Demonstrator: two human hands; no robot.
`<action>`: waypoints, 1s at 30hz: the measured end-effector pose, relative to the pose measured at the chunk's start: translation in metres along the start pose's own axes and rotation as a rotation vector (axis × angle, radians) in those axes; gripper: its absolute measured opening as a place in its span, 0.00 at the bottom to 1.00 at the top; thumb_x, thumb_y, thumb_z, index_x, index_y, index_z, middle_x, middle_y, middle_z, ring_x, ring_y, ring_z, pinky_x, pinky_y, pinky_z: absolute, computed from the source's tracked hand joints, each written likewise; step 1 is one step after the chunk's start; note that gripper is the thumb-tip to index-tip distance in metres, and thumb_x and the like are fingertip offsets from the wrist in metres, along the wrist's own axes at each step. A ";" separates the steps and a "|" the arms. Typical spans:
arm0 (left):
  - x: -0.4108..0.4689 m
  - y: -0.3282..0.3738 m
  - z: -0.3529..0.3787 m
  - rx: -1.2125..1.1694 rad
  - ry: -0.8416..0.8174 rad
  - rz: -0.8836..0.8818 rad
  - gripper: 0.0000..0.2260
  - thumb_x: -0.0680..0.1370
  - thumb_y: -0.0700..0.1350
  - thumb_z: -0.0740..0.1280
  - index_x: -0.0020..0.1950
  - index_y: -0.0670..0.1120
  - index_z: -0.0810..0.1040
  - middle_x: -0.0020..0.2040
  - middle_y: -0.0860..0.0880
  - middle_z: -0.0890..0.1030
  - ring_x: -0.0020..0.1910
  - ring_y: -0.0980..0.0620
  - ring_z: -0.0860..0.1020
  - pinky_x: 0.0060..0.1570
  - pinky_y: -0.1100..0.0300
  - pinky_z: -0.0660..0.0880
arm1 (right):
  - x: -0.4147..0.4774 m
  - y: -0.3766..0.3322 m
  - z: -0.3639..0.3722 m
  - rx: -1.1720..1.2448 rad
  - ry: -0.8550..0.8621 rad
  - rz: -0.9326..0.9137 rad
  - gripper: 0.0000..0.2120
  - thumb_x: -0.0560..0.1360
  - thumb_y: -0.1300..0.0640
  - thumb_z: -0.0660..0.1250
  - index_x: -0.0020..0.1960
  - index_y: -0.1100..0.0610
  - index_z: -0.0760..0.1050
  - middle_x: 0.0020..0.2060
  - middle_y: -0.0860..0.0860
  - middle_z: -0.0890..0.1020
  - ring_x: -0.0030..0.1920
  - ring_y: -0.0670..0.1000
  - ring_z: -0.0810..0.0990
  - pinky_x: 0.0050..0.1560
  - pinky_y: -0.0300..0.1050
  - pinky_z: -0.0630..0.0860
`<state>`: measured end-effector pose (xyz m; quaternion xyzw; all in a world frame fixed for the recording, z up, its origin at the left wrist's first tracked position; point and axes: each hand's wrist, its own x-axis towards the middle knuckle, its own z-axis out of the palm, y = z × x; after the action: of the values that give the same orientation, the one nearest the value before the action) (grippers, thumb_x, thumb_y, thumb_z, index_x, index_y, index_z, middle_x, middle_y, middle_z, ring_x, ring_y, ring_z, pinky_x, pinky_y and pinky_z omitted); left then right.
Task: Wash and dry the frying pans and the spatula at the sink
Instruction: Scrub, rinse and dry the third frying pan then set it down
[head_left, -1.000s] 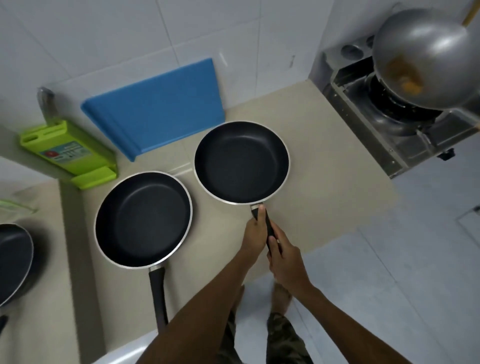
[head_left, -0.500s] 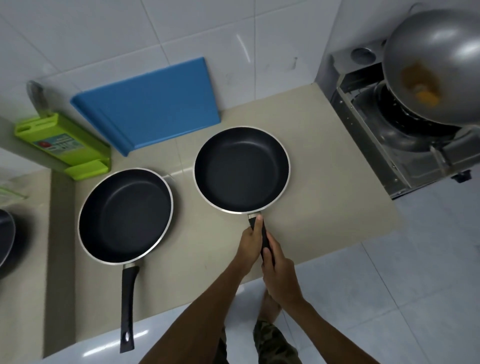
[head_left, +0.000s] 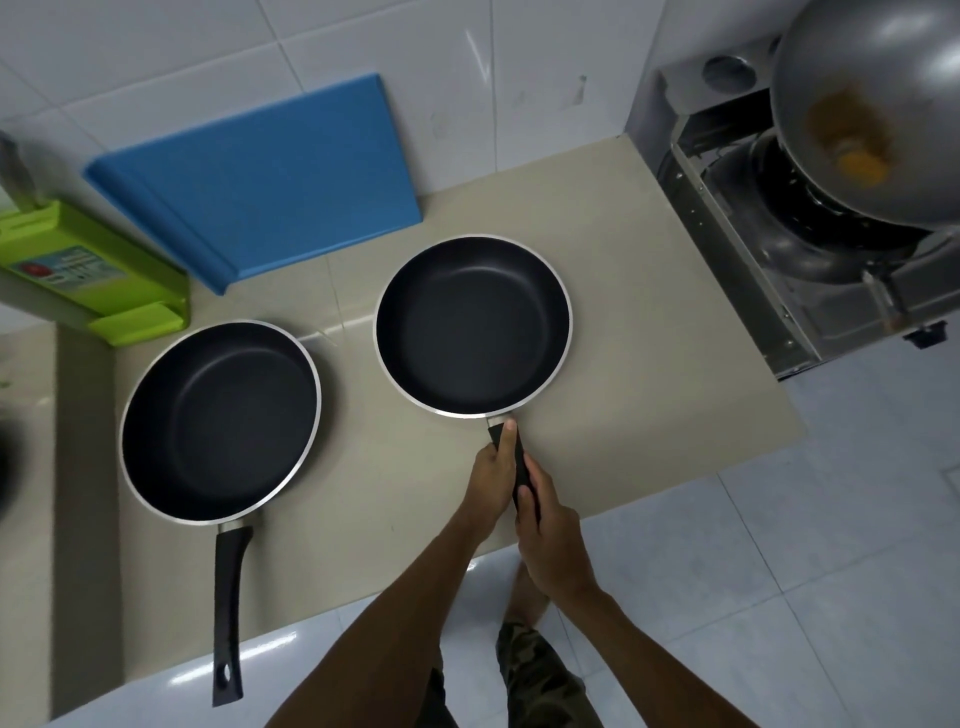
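Two black frying pans with silver rims sit on the beige counter. The right pan is in the middle of the counter; both my hands are on its black handle. My left hand grips the handle close to the pan, thumb along its top. My right hand grips the handle's rear end. The left pan lies untouched, its handle pointing over the counter's front edge. No spatula is in view.
A blue cutting board leans on the tiled wall. A green board holder stands at the left. A grey wok with orange residue sits on the gas stove at the right. A dark object shows at the left edge.
The view has shifted right, so the left pan and the dark object at the left edge slid leftward. Both hands stay on the right pan's handle.
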<state>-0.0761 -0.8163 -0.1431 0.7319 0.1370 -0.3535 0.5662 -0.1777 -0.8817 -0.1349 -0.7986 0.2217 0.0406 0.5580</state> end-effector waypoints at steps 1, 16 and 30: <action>0.002 -0.002 0.000 0.000 -0.001 0.000 0.26 0.84 0.63 0.54 0.41 0.46 0.79 0.34 0.51 0.80 0.36 0.57 0.81 0.36 0.68 0.76 | 0.000 0.000 0.001 -0.003 0.001 0.002 0.28 0.82 0.38 0.51 0.79 0.47 0.60 0.58 0.45 0.84 0.49 0.42 0.85 0.51 0.43 0.84; 0.014 -0.009 -0.001 0.046 -0.021 -0.011 0.27 0.84 0.64 0.52 0.46 0.45 0.80 0.41 0.45 0.83 0.41 0.53 0.83 0.43 0.67 0.79 | 0.004 0.004 0.006 0.011 -0.014 0.028 0.28 0.81 0.34 0.49 0.77 0.45 0.61 0.60 0.40 0.81 0.53 0.41 0.83 0.53 0.38 0.82; 0.008 0.006 0.000 0.194 0.000 -0.057 0.26 0.83 0.64 0.54 0.42 0.45 0.79 0.39 0.46 0.82 0.40 0.49 0.81 0.45 0.56 0.80 | 0.009 0.004 -0.005 -0.077 -0.033 0.041 0.25 0.82 0.43 0.52 0.76 0.49 0.63 0.50 0.44 0.84 0.43 0.43 0.84 0.44 0.39 0.84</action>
<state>-0.0669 -0.8194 -0.1441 0.7791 0.1230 -0.3809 0.4825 -0.1721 -0.8906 -0.1393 -0.8141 0.2271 0.0738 0.5293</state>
